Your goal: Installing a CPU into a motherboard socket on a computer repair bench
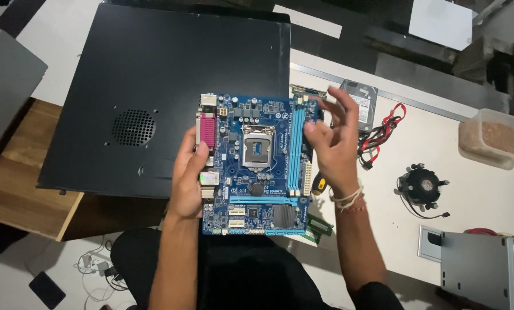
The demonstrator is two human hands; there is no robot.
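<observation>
A blue computer motherboard point(257, 166) with a square metal processor socket and blue memory slots is held up in front of me. My left hand point(189, 179) grips its left edge beside the rear connector ports, thumb on the top face. At the board's right edge is my right hand point(335, 140), thumb and lower fingers pressed to the side and upper fingers spread loose. Pale thread bands circle the right wrist.
A black computer case panel point(153, 92) with a round vent lies flat behind the board. On the white table point(475, 189) lie a hard drive point(361, 100), red cables point(383, 129), a cooler fan point(422, 186), a plastic tub point(489, 138), a green memory stick point(317, 227) and a grey metal box point(481, 270).
</observation>
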